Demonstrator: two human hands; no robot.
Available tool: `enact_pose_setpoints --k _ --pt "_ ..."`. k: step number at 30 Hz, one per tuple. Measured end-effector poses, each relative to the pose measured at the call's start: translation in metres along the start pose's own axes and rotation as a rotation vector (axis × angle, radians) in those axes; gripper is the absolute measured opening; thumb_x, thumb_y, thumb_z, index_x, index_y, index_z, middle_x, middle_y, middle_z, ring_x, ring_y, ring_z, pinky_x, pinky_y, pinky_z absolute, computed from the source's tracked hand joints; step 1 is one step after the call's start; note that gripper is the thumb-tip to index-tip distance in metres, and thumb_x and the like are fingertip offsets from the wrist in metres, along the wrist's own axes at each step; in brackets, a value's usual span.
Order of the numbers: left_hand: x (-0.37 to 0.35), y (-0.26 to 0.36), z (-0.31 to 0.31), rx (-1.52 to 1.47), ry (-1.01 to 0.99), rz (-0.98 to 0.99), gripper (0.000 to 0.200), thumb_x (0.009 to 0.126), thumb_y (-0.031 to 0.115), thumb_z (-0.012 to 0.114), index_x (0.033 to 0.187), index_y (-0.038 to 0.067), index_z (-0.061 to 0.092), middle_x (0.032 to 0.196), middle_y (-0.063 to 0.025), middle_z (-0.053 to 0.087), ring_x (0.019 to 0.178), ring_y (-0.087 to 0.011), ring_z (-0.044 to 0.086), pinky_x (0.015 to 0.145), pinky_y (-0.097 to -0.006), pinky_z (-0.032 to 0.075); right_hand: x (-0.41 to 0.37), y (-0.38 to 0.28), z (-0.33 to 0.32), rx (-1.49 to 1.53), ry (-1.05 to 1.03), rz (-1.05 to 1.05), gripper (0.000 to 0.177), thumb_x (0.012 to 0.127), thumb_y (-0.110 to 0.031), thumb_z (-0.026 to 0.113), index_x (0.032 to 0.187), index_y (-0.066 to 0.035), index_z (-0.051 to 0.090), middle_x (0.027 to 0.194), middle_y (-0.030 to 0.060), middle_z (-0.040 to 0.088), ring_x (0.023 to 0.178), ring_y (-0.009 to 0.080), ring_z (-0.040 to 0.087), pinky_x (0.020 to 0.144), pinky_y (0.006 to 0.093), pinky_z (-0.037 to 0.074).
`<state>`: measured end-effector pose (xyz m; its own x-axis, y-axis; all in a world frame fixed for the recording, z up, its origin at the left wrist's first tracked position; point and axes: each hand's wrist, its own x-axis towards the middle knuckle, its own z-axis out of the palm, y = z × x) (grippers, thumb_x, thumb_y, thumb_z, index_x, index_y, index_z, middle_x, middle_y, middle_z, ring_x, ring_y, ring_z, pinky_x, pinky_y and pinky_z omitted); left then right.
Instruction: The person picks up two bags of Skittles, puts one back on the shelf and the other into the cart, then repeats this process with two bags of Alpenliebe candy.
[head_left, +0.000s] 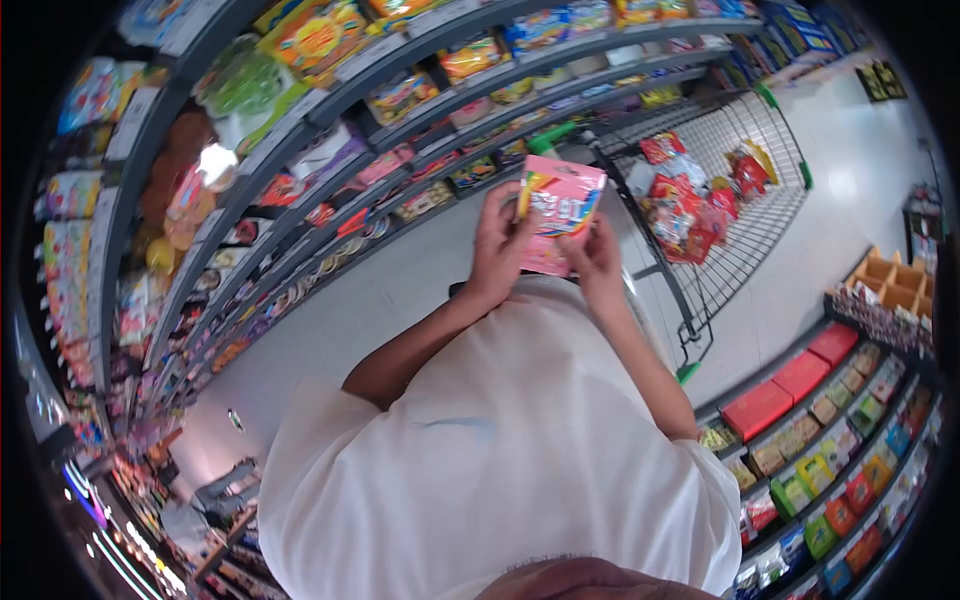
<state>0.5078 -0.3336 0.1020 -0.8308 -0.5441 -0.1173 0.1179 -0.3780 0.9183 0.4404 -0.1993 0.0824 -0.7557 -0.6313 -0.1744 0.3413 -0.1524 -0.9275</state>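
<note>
A pink candy bag (556, 212) with a rainbow band and white lettering is held upright in front of my chest. My left hand (497, 232) grips its left edge, with the thumb on the front and the fingers behind. On the lower right edge, my right hand (597, 258) pinches the bag between thumb and fingers. The fingertips behind the bag are hidden. Just beyond my right hand stands a wire shopping cart (755, 262) with several red and yellow snack packets (690, 212) in it.
Long shelves (400, 50) of bagged sweets run along the left and far side. At the lower right, another shelf unit holds red boxes (765, 408) and several colourful packets (820, 537). A wooden divided bin (893, 282) stands at the right. Pale floor (400, 262) lies between them.
</note>
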Motion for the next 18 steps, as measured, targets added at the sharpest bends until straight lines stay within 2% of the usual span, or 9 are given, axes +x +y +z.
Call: enact_pose_setpoints --k 3,5,6,8,11,15,17,18 --pt "0.004 -0.009 -0.009 0.020 -0.003 -0.014 0.039 0.095 0.010 0.063 0.126 0.003 0.040 0.114 -0.0136 0.064 0.096 -0.0123 0.062 0.079 -0.0262 0.050 0.001 -0.007 0.001 0.004 0.057 0.070 0.032 0.094 -0.003 0.062 0.123 -0.001 0.048 0.114 0.0071 0.062 0.104 0.0113 0.058 0.091 0.0275 0.047" --pt "0.008 -0.006 -0.015 0.099 -0.069 -0.144 0.043 0.092 0.006 0.065 0.128 0.003 0.042 0.116 -0.0112 0.062 0.103 -0.0131 0.060 0.087 -0.0270 0.048 0.000 -0.004 -0.001 0.017 0.059 0.040 0.030 0.094 -0.004 0.062 0.121 -0.001 0.049 0.112 0.0067 0.063 0.102 0.0102 0.058 0.091 0.0266 0.046" --pt "0.011 -0.002 -0.019 0.143 -0.123 -0.165 0.044 0.090 0.007 0.068 0.128 0.002 0.045 0.116 -0.0103 0.063 0.103 -0.0129 0.060 0.088 -0.0272 0.048 0.002 -0.002 -0.003 -0.051 0.059 -0.031 0.029 0.094 -0.004 0.062 0.119 0.000 0.050 0.110 0.0073 0.063 0.101 0.0106 0.058 0.090 0.0261 0.046" --pt "0.014 0.003 -0.025 0.224 -0.244 -0.212 0.047 0.086 0.008 0.073 0.127 0.001 0.051 0.116 -0.0084 0.064 0.102 -0.0123 0.061 0.088 -0.0276 0.049 0.001 -0.002 -0.006 -0.116 0.041 -0.030 0.028 0.094 -0.006 0.063 0.118 0.000 0.051 0.110 0.0060 0.061 0.101 0.0101 0.056 0.090 0.0259 0.044" --pt "0.011 0.001 -0.034 0.298 -0.289 -0.299 0.045 0.080 0.015 0.079 0.118 0.001 0.062 0.109 -0.0057 0.067 0.093 -0.0120 0.062 0.084 -0.0298 0.050 0.002 0.001 -0.008 -0.178 -0.005 -0.038 0.029 0.093 -0.005 0.063 0.119 0.000 0.052 0.112 0.0065 0.061 0.102 0.0106 0.057 0.089 0.0261 0.045" --pt "0.014 -0.010 -0.054 0.376 -0.290 -0.236 0.042 0.079 0.015 0.079 0.115 0.001 0.064 0.105 -0.0056 0.069 0.094 -0.0125 0.063 0.086 -0.0311 0.050 0.006 -0.002 -0.002 -0.391 -0.035 -0.039 0.031 0.092 -0.006 0.064 0.121 0.001 0.052 0.114 0.0087 0.062 0.104 0.0157 0.060 0.088 0.0287 0.048" --pt "0.018 -0.023 -0.073 0.404 -0.272 -0.195 0.041 0.079 0.014 0.079 0.115 0.001 0.064 0.105 -0.0056 0.069 0.095 -0.0122 0.062 0.087 -0.0308 0.050 0.008 -0.004 0.000 -0.524 0.023 -0.108 0.032 0.091 -0.007 0.065 0.120 0.000 0.053 0.114 0.0109 0.063 0.104 0.0201 0.061 0.087 0.0316 0.050" --pt "0.020 -0.022 -0.081 0.408 -0.258 -0.140 0.035 0.082 0.008 0.076 0.114 0.000 0.064 0.105 -0.0043 0.069 0.094 -0.0093 0.063 0.083 -0.0280 0.052 0.009 -0.006 0.001 -0.592 0.052 -0.142 0.033 0.091 -0.008 0.065 0.120 0.000 0.053 0.114 0.0119 0.063 0.105 0.0223 0.062 0.086 0.0331 0.051"
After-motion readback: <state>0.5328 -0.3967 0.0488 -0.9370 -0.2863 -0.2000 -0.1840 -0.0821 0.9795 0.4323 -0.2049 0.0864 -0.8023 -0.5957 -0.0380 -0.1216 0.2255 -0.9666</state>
